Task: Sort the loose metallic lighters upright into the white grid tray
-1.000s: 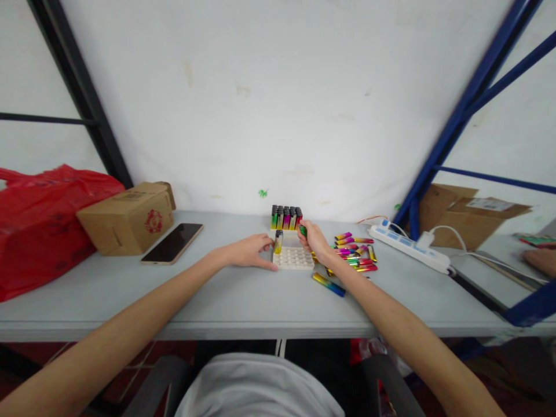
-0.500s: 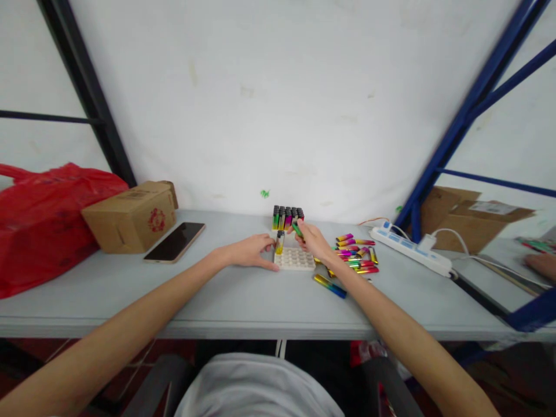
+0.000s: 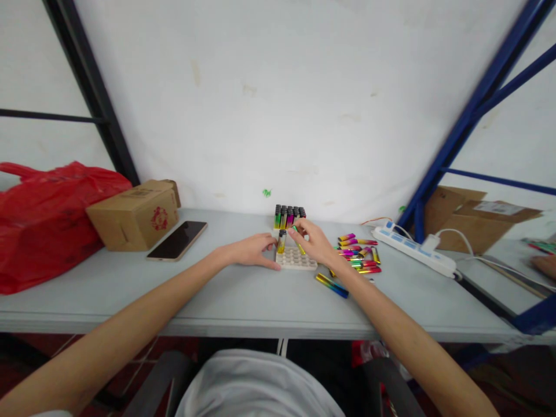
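Note:
A white tray (image 3: 296,266) with rows of round holes lies on the table in front of me. My left hand (image 3: 254,250) grips its left edge, thumb at the front corner and fingers further back. One gold lighter (image 3: 282,242) with a black top stands upright in the tray's back left. In my right hand (image 3: 313,240) a green-to-yellow lighter (image 3: 300,249) is pinched between thumb and fingers, tilted, its yellow end down over the tray; whether it touches a hole I cannot tell. Behind stands a block of upright black-topped lighters (image 3: 289,215).
Several loose metallic lighters (image 3: 358,253) lie right of the tray, a yellow-blue lighter (image 3: 332,285) nearer me. A phone (image 3: 177,240), a cardboard box (image 3: 134,217) and a red bag (image 3: 52,220) are left. A power strip (image 3: 414,252) lies right; another person's hand (image 3: 545,266) shows far right.
My right hand has turned the green-to-yellow lighter so that its yellow end points down over the tray. My left hand stays at the tray's left edge.

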Tool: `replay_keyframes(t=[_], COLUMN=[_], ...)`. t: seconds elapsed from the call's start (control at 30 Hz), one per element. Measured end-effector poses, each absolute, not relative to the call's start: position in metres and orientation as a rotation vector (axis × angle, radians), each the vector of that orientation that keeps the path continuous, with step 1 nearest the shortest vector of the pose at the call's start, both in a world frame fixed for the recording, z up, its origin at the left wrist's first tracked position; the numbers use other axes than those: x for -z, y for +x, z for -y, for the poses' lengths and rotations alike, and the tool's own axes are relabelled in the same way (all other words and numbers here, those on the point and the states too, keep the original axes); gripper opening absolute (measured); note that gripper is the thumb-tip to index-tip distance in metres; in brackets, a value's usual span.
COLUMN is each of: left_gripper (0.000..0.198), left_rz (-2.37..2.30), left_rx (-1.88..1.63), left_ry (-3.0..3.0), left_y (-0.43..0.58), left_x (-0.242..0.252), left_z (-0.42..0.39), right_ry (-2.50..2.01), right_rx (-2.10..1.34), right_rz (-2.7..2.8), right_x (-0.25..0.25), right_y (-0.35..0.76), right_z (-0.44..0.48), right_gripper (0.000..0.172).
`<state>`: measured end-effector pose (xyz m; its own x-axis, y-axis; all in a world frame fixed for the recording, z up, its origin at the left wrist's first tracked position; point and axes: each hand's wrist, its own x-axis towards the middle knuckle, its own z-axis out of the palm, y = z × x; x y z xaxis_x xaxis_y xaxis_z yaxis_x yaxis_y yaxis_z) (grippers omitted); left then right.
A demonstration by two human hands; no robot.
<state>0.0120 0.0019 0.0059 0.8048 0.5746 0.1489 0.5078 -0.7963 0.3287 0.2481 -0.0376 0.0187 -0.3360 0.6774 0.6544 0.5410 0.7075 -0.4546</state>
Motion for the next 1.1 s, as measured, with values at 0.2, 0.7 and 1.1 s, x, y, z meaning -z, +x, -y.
replay_keyframes(t=[0.2,0.7,1.1], left_gripper=[0.068,0.068,0.066], left_rz=[-0.862,-0.858,-0.852], left_rx=[-0.357,-0.337,-0.365], left_ry=[2.705,2.721,2.698], left_y=[0.012,0.013,0.012], left_x=[-0.003,-0.004,-0.009], left_z=[-0.005,-0.001,0.002], right_ry=[-1.007,-1.005,-1.340], right_rx=[-0.319,-0.211,0.087], right_rz=[2.001,2.316,2.213], right_x=[-0.015,-0.010,-0.024], right_y=[0.245,0.246,0.262], right_z=[0.040,0.030,0.028], right_gripper=[0.034,0.044,0.056])
